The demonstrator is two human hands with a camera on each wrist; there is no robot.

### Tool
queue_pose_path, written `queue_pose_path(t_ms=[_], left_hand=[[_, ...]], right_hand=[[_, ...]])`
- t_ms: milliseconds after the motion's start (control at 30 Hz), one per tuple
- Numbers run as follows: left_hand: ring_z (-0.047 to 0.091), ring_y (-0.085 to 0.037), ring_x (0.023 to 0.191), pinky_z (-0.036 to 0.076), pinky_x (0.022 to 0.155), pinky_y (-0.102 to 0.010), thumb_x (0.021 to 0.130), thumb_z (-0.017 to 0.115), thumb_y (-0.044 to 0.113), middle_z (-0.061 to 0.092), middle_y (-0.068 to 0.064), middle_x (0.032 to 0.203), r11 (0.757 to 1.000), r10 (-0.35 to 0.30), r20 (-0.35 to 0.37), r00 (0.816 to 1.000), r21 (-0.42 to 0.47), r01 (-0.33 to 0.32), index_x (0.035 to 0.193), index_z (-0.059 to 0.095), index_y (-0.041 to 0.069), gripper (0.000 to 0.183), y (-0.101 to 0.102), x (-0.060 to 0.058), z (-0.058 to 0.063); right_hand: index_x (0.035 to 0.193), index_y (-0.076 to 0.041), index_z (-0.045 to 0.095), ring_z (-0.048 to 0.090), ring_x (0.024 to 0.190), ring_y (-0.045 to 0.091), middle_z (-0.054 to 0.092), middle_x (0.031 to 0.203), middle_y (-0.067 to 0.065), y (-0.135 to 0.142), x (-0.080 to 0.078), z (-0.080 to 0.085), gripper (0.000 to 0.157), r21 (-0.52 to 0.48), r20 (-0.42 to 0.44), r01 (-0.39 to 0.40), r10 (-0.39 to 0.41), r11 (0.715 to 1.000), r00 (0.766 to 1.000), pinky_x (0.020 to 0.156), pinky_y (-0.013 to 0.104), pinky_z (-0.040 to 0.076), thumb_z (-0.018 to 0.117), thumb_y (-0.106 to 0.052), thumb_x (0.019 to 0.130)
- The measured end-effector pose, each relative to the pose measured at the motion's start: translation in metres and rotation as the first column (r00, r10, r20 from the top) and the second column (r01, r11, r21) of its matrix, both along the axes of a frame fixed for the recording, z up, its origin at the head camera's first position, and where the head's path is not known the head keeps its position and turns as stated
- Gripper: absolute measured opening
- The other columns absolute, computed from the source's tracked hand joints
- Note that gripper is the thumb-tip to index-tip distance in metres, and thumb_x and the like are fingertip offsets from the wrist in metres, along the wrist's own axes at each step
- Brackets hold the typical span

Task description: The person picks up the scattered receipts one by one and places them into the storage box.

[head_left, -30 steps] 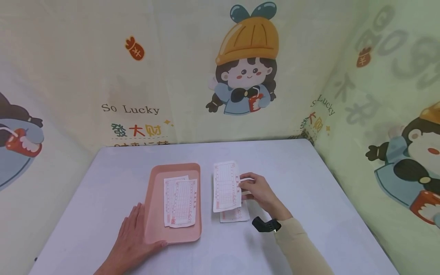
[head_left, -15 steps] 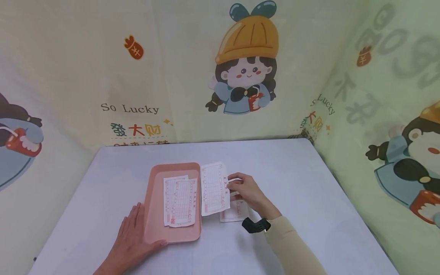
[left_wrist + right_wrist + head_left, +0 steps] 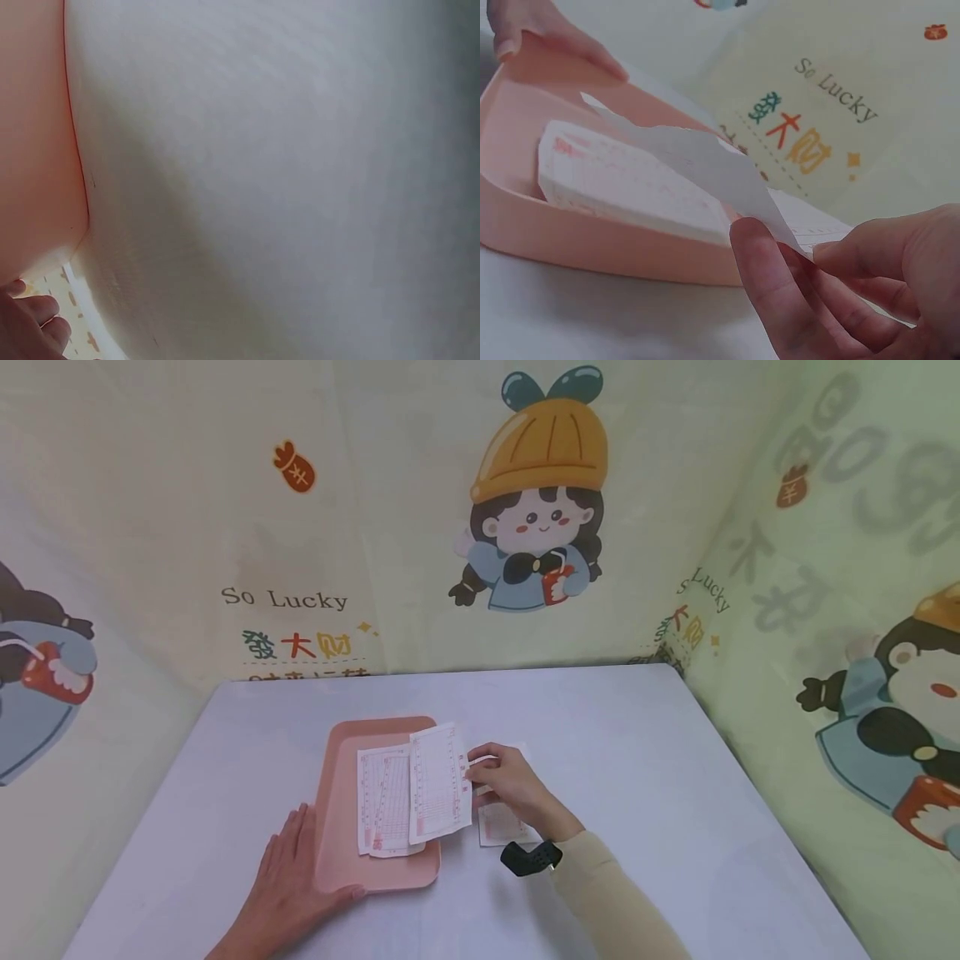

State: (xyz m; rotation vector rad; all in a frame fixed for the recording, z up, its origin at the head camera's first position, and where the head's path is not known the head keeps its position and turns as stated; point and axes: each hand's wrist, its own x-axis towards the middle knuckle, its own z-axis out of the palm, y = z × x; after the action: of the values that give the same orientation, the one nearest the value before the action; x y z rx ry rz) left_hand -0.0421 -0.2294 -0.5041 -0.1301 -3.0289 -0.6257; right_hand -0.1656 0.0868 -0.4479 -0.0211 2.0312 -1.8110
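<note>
My right hand (image 3: 513, 785) pinches a printed paper slip (image 3: 438, 785) by its right edge. The slip hangs above the right rim of the pink tray (image 3: 337, 860), partly covering the slips (image 3: 382, 802) that lie overlapped inside. In the right wrist view, the thumb and fingers of the right hand (image 3: 870, 292) grip the edge of the held slip (image 3: 705, 161). My left hand (image 3: 288, 877) lies against the tray's left side, fingers straight, thumb at the front left corner. Only some fingertips of the left hand (image 3: 37, 322) show in the left wrist view.
More paper slips (image 3: 501, 828) lie on the white table (image 3: 637, 760) right of the tray, partly hidden under my right hand. A black band (image 3: 531, 858) circles the right wrist. Cartoon-printed cloth (image 3: 405, 527) stands behind the table and along its sides.
My right hand has carried the pinched slip leftward, from above the slips on the table to over the tray's right side. The left hand and the tray have stayed still.
</note>
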Motion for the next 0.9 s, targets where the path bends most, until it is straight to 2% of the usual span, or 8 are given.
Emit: queue_pose_path(t_ms=[333, 467, 600, 767, 900], left_hand=[[0.019, -0.045, 0.144, 0.014, 0.117, -0.065, 0.067, 0.074, 0.074, 0.019, -0.029, 0.158, 1.000, -0.004, -0.011, 1.000, 0.007, 0.004, 0.156, 0.008, -0.004, 0.135, 0.000, 0.001, 0.000], [0.019, -0.044, 0.144, 0.007, 0.121, -0.060, 0.067, 0.075, 0.073, 0.020, -0.028, 0.158, 1.000, -0.006, -0.040, 0.999, 0.006, 0.006, 0.156, 0.010, -0.004, 0.134, 0.000, 0.001, -0.001], [0.022, -0.045, 0.143, 0.006, 0.122, -0.057, 0.066, 0.076, 0.071, 0.022, -0.029, 0.157, 1.000, -0.012, -0.083, 0.997, -0.003, 0.011, 0.155, 0.012, -0.005, 0.133, -0.001, 0.001, -0.002], [0.023, -0.044, 0.142, -0.001, 0.125, -0.052, 0.066, 0.077, 0.071, 0.024, -0.030, 0.156, 1.000, -0.007, -0.100, 0.995, -0.010, 0.006, 0.155, 0.013, -0.005, 0.133, -0.002, 0.002, -0.004], [0.023, -0.045, 0.142, 0.004, 0.123, -0.056, 0.065, 0.077, 0.070, 0.024, -0.030, 0.156, 1.000, -0.006, -0.095, 0.995, -0.002, 0.006, 0.155, 0.013, -0.005, 0.133, -0.001, 0.002, -0.005]], right_hand=[[0.119, 0.000, 0.058, 0.071, 0.076, 0.018, 0.070, 0.097, 0.012, -0.022, 0.004, -0.004, 0.029, -0.009, 0.019, -0.019, 0.019, 1.000, 1.000, 0.064, 0.033, 0.062, 0.064, -0.007, 0.091], [0.119, 0.000, 0.059, 0.071, 0.076, 0.018, 0.071, 0.097, 0.013, -0.029, 0.005, -0.004, 0.029, -0.002, 0.008, -0.019, 0.019, 1.000, 1.000, 0.063, 0.033, 0.062, 0.064, -0.007, 0.091], [0.118, 0.000, 0.059, 0.071, 0.077, 0.018, 0.072, 0.097, 0.013, -0.037, 0.006, -0.002, 0.028, 0.001, 0.012, -0.022, 0.022, 1.000, 1.000, 0.064, 0.033, 0.062, 0.064, -0.007, 0.091], [0.116, 0.002, 0.059, 0.071, 0.075, 0.018, 0.072, 0.096, 0.015, -0.047, 0.008, -0.002, 0.027, -0.012, 0.020, -0.018, 0.018, 1.000, 1.000, 0.064, 0.035, 0.062, 0.064, -0.004, 0.091], [0.117, 0.002, 0.059, 0.071, 0.073, 0.018, 0.070, 0.095, 0.015, -0.053, 0.009, -0.002, 0.026, -0.012, 0.023, -0.016, 0.016, 1.000, 1.000, 0.065, 0.034, 0.062, 0.063, -0.004, 0.092]])
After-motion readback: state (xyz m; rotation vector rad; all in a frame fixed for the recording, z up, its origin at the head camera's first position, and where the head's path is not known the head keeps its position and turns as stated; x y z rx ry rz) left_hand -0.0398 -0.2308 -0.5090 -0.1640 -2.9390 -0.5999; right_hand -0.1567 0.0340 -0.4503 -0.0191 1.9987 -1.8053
